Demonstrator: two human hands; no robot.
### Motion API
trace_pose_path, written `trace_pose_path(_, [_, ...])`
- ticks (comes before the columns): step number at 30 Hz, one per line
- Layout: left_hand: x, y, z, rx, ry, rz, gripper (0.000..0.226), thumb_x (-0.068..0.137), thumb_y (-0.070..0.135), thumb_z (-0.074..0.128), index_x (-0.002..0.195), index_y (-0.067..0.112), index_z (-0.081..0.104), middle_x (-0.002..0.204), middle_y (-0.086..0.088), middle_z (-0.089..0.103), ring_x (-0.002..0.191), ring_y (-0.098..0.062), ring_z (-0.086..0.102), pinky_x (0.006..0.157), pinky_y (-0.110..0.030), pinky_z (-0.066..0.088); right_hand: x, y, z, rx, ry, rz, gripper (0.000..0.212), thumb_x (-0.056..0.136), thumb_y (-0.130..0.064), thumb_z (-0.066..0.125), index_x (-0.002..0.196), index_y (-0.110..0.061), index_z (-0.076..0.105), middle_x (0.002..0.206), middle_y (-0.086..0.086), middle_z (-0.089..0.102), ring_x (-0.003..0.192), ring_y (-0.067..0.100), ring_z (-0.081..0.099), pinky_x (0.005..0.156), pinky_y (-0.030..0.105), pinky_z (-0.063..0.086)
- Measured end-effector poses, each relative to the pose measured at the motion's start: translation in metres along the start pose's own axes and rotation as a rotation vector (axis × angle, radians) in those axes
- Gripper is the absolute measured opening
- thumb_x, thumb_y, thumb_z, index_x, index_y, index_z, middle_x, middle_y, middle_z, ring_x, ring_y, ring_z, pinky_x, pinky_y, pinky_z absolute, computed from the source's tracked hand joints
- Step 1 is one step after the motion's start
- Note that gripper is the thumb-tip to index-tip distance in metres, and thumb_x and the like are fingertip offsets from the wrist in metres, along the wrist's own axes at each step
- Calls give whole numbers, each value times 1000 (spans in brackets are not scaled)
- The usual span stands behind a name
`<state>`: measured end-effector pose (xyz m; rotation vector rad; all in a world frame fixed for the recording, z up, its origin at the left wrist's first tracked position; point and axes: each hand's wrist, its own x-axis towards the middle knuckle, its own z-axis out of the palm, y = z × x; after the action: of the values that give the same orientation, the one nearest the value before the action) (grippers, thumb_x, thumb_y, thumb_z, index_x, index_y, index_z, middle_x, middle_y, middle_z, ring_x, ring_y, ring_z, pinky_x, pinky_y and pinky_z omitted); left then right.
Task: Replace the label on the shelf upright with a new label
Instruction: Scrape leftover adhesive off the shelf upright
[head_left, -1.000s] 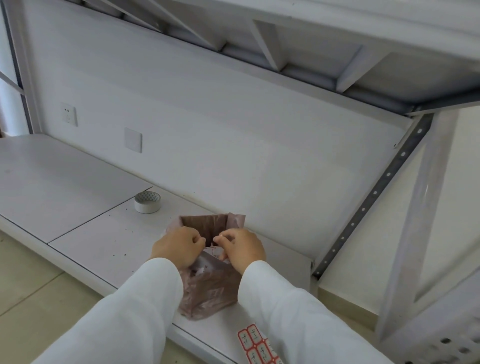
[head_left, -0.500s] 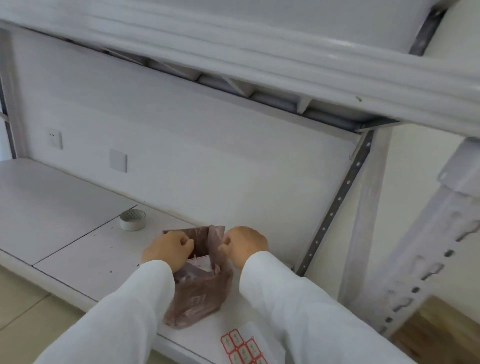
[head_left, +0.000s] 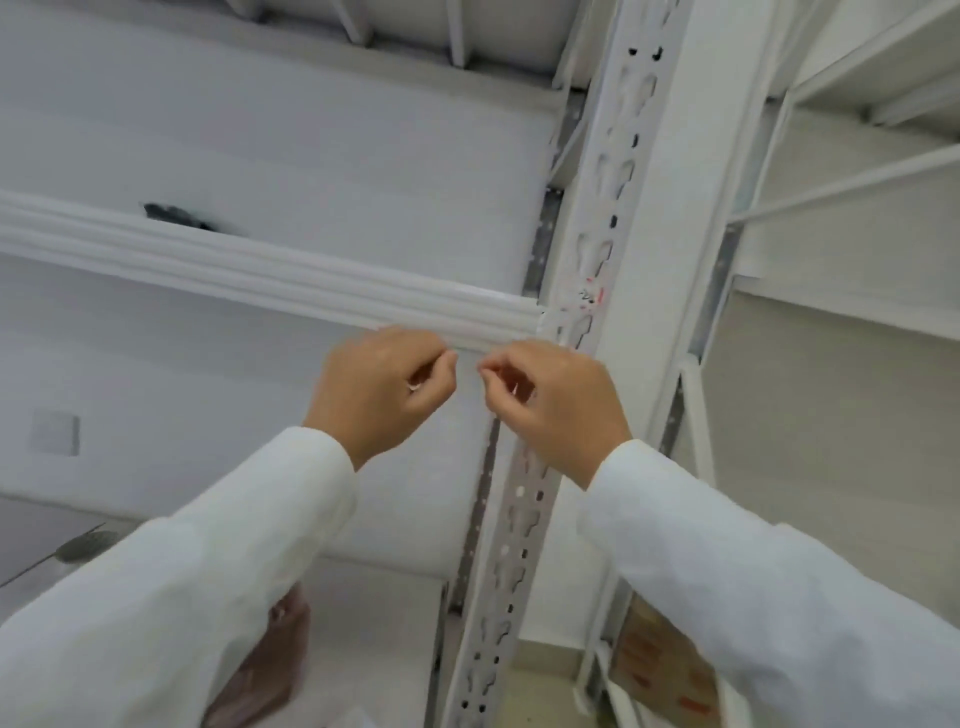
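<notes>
Hands, head view: left hand (head_left: 382, 387) and right hand (head_left: 550, 402) raised close together, just apart, in front of the shelf beam (head_left: 260, 270); fingers of both curled, tips pinched. Whether a small label sits between them cannot be told; blur hides it.

Shelf upright (head_left: 597, 249): white, slotted, just right of the hands. Label remnant (head_left: 589, 296) with red marks on its face, above the right hand, not touched.

Brown bag (head_left: 270, 670): low, near, left of the upright, partly hidden by a white sleeve (head_left: 171, 587).

Progress, judged: early to middle. Marked label apparently on the upright; removal and sticking of the new one appear outstanding.
</notes>
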<state>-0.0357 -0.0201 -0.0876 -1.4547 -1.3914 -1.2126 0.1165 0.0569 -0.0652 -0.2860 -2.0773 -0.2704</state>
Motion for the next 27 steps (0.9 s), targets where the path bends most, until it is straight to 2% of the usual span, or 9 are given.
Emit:
trace_pose_path(2, [25, 22, 4, -17, 109, 128, 25, 81, 28, 48, 71, 13, 64, 65, 2, 62, 68, -16, 48, 63, -30, 37, 4, 19, -27, -39, 108, 13, 16, 81, -29, 56, 80, -20, 69, 73, -7, 64, 68, 14, 57, 58, 32, 49])
trace_pose_path(4, [50, 41, 10, 10, 111, 147, 23, 79, 30, 52, 92, 16, 66, 88, 2, 67, 88, -13, 49, 77, -27, 32, 14, 38, -49, -79, 186, 45, 8, 81, -25, 64, 85, -19, 69, 81, -5, 63, 77, 16, 55, 61, 32, 48])
trace_pose_path(6, [66, 53, 19, 72, -70, 14, 44, 82, 35, 56, 123, 20, 54, 119, 1, 61, 115, -17, 47, 96, -28, 26, 24, 53, -64, -128, 242, 49, 10, 81, -23, 68, 90, -19, 69, 86, -4, 62, 81, 15, 54, 62, 28, 45])
trace_pose_path(8, [74, 54, 31, 133, -294, -111, 53, 87, 43, 50, 136, 23, 43, 130, 2, 55, 124, -20, 44, 106, -32, 20, 31, 62, -69, -203, 223, 17, 12, 80, -23, 70, 92, -20, 68, 86, -4, 61, 77, 14, 54, 60, 26, 44])
trace_pose_path(10, [74, 52, 36, 177, -378, -135, 47, 90, 49, 41, 131, 27, 49, 125, 4, 58, 121, -18, 45, 105, -32, 19, 34, 66, -67, -277, 172, -45, 14, 79, -26, 68, 92, -20, 69, 84, -4, 63, 73, 17, 58, 56, 27, 46])
trace_pose_path(12, [73, 50, 36, 163, -371, -139, 44, 91, 50, 39, 126, 29, 53, 123, 5, 59, 119, -17, 45, 103, -31, 20, 35, 66, -65, -338, 151, -106, 18, 77, -29, 66, 92, -19, 70, 82, -3, 64, 71, 20, 60, 51, 26, 45])
trace_pose_path(16, [75, 51, 32, 163, -389, -128, 43, 93, 51, 37, 126, 30, 54, 124, 6, 59, 118, -17, 45, 103, -31, 21, 40, 62, -63, -410, 101, -144, 20, 74, -24, 75, 91, -18, 69, 83, -2, 62, 68, 20, 59, 48, 23, 38])
trace_pose_path(22, [73, 51, 32, 160, -386, -128, 42, 93, 51, 36, 124, 30, 54, 122, 7, 60, 117, -16, 46, 104, -31, 21, 54, 62, -71, -420, -30, -173, 9, 81, -22, 68, 87, -16, 66, 88, 0, 62, 71, 24, 60, 50, 33, 48])
trace_pose_path(27, [73, 55, 31, 181, -396, -147, 48, 91, 53, 30, 120, 27, 57, 120, 5, 61, 114, -18, 48, 101, -31, 23, 55, 63, -68, -510, 28, -287, 12, 77, -23, 61, 70, -12, 61, 73, 3, 59, 53, 25, 54, 37, 26, 40])
